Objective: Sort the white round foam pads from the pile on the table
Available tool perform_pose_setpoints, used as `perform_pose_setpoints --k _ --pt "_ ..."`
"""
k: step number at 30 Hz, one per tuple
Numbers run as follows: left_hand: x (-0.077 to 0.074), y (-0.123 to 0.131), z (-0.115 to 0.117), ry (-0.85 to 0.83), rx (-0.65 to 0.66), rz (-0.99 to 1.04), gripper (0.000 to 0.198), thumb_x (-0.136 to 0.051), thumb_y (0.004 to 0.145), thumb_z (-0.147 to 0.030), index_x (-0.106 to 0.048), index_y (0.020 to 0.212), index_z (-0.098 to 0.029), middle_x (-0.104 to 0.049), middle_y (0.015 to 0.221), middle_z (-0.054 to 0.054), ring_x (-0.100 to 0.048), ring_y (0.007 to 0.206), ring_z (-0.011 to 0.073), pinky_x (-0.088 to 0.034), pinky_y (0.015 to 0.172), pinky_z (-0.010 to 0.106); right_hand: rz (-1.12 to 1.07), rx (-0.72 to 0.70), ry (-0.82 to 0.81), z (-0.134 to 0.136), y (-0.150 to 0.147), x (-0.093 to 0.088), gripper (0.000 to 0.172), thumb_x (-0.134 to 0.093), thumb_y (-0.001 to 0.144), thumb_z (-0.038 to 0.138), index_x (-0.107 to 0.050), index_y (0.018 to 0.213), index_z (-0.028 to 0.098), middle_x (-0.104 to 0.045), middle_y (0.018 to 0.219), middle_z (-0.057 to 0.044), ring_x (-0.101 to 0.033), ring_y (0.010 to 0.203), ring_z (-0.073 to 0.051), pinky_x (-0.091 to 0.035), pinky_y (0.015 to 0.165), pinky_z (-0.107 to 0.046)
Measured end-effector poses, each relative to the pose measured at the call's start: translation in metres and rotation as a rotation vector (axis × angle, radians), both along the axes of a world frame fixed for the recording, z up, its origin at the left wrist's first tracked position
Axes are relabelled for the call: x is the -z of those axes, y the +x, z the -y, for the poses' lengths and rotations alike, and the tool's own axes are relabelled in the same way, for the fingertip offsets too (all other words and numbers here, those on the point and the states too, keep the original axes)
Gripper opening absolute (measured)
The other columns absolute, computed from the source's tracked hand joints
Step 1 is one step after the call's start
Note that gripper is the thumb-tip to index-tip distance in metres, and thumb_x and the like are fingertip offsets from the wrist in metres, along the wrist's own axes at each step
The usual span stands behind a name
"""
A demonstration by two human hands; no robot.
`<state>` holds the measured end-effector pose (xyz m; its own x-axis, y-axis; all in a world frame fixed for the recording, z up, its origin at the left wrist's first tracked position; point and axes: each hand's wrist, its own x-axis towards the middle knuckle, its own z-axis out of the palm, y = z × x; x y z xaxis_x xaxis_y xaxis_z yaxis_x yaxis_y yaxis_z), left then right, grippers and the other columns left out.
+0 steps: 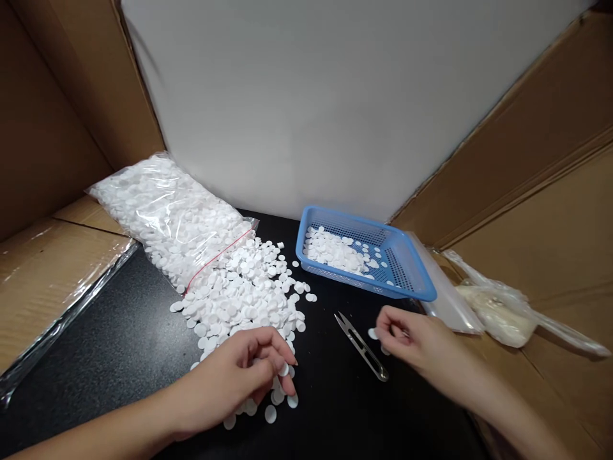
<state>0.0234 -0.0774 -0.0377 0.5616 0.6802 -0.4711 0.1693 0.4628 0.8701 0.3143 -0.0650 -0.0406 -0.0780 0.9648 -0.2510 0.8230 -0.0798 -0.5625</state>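
Observation:
A heap of small white discs (244, 297) spills from a clear zip bag (167, 217) onto the black table. My left hand (239, 377) rests at the heap's near edge, fingers curled and pinching a white disc. To the right, my right hand (412, 342) has its fingers closed on a white disc (373, 333), just right of a pair of metal thread snips (361, 346) lying on the table. Behind them stands a blue plastic basket (412, 271) holding several white discs.
Cardboard walls (550, 160) flank the table left and right, with a white board (311, 96) at the back. A clear plastic bag with pale contents (498, 313) lies at the right. Plastic film covers cardboard (43, 281) at the left.

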Motion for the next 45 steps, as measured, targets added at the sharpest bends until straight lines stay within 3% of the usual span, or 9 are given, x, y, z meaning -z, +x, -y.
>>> perform_pose_setpoints --k 6,10,14,17,22,28,39,42,45 --pt "-0.009 -0.015 -0.013 0.006 -0.238 0.027 0.049 -0.066 0.083 -0.064 -0.051 0.071 -0.019 -0.052 0.059 -0.005 -0.036 0.053 0.0089 -0.028 0.052 0.021 0.379 0.133 0.003 -0.008 0.03 0.001 0.026 -0.058 0.079 0.027 -0.046 0.056 0.025 -0.055 0.045 0.001 -0.05 0.043 -0.017 -0.028 0.046 -0.027" --pt "-0.011 -0.028 -0.026 0.058 -0.31 0.029 0.042 -0.065 0.085 -0.06 -0.055 0.08 -0.02 -0.044 0.058 -0.007 -0.031 0.053 0.0093 -0.024 0.05 0.02 0.129 0.018 0.132 0.002 0.008 -0.003 0.032 -0.041 0.095 0.041 -0.054 0.071 0.025 -0.058 0.054 0.0 -0.055 0.05 -0.019 -0.035 0.05 -0.029" --pt "-0.011 -0.036 -0.032 0.172 -0.17 -0.098 0.03 -0.059 0.091 -0.049 -0.061 0.096 -0.02 -0.042 0.061 -0.007 -0.031 0.056 0.011 -0.024 0.053 0.021 -0.203 -0.273 0.068 0.02 -0.046 0.002 0.029 -0.038 0.101 0.034 -0.063 0.089 0.025 -0.065 0.074 0.0 -0.061 0.066 -0.018 -0.04 0.061 -0.027" --pt "-0.015 -0.036 -0.029 0.352 0.004 -0.269 0.026 -0.052 0.095 -0.044 -0.063 0.094 -0.02 -0.042 0.065 -0.006 -0.035 0.059 0.0126 -0.028 0.054 0.022 -0.2 -0.385 0.052 0.031 -0.078 0.012 0.014 -0.053 0.097 0.029 -0.065 0.092 0.024 -0.053 0.062 0.004 -0.052 0.056 -0.016 -0.033 0.055 -0.025" --pt "-0.024 -0.037 -0.02 0.536 0.308 -0.505 0.011 -0.057 0.09 -0.024 -0.067 0.088 -0.022 -0.047 0.059 -0.006 -0.041 0.055 0.0125 -0.026 0.051 0.022 -0.183 -0.388 0.107 0.033 -0.092 0.026 0.01 -0.057 0.095 0.021 -0.067 0.092 0.022 -0.045 0.059 0.005 -0.044 0.052 -0.014 -0.03 0.053 -0.025" --pt "-0.019 -0.04 -0.022 0.667 0.522 -0.58 0.024 -0.06 0.09 -0.015 -0.072 0.106 -0.028 -0.071 0.079 -0.004 -0.059 0.066 0.0139 -0.034 0.059 0.021 -0.173 -0.354 0.116 0.034 -0.092 0.031 0.007 -0.061 0.093 0.019 -0.067 0.09 0.022 -0.045 0.058 0.006 -0.042 0.05 -0.013 -0.03 0.052 -0.024" --pt "-0.011 -0.035 -0.02 0.783 0.574 -0.573 0.016 -0.059 0.091 -0.012 -0.07 0.092 -0.024 -0.072 0.082 -0.002 -0.063 0.072 0.0143 -0.035 0.062 0.022 -0.207 -0.278 -0.005 0.03 -0.093 0.025 0.011 -0.065 0.089 0.016 -0.06 0.081 0.022 -0.034 0.057 0.009 -0.037 0.053 -0.012 -0.025 0.053 -0.024" --pt "-0.012 -0.034 -0.02 0.754 0.539 -0.509 0.015 -0.058 0.09 -0.011 -0.067 0.085 -0.022 -0.066 0.076 -0.004 -0.058 0.068 0.012 -0.034 0.061 0.021 -0.4 -0.195 -0.072 0.03 -0.09 0.021 0.016 -0.061 0.091 0.024 -0.054 0.078 0.022 -0.035 0.058 0.009 -0.034 0.053 -0.011 -0.024 0.052 -0.024" --pt "-0.015 -0.031 -0.017 0.589 0.397 -0.378 0.008 -0.057 0.09 -0.017 -0.063 0.084 -0.02 -0.055 0.065 -0.006 -0.047 0.058 0.0102 -0.032 0.054 0.02 -0.79 -0.037 -0.246 0.03 -0.085 0.021 0.027 -0.06 0.091 0.04 -0.043 0.076 0.024 -0.032 0.058 0.01 -0.025 0.049 -0.009 -0.02 0.047 -0.022"
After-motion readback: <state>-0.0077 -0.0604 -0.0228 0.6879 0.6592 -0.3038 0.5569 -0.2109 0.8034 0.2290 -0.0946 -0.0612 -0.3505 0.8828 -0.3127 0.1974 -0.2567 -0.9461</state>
